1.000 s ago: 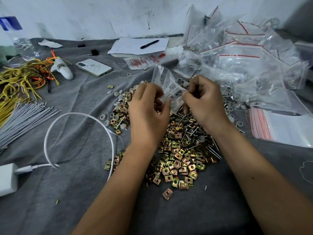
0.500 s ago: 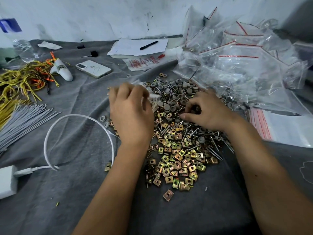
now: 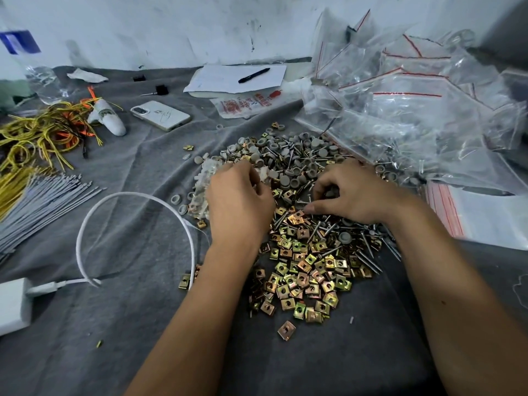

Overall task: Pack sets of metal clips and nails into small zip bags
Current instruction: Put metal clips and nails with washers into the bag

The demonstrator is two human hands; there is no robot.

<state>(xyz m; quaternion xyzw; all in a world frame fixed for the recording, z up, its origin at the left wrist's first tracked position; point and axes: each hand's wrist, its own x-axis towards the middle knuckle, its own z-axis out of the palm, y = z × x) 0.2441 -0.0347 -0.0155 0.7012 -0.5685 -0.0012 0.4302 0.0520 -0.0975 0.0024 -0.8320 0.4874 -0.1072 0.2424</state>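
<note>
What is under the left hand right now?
A crumpled small clear zip bag shows past the left hand, lying on the grey cloth beside the heap of brass-coloured square metal clips. Its contents and mouth are hidden by the hand.

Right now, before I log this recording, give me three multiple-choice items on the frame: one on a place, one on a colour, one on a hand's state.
1. Where does the black pen lie?
A. on the white paper sheet
B. on the phone
C. among the metal clips

2. What colour are the seal strips on the clear zip bags?
A. blue
B. red
C. green

3. What is the left hand doing?
A. lying flat and open on the grey cloth
B. holding the pen
C. holding a small clear bag at the pile's left edge

Answers: 1 A, the pen rests across the paper near the wall. 2 B, red lines run along the bag tops. 3 C, its fingers curl round crumpled clear plastic, while the right hand picks in the pile.
</note>
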